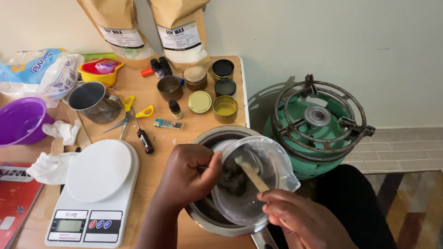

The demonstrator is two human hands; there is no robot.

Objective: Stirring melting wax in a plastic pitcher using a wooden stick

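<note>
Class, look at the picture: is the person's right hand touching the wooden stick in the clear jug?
Touching. The head view shows the right hand with its fingertips pinching the lower end of the wooden stick inside the clear jug.

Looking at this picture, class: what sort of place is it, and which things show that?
Probably a home candle-making corner: two brown wax bags against the wall, small round tins and a white kitchen scale on a wooden table, with a green gas burner alongside.
</note>
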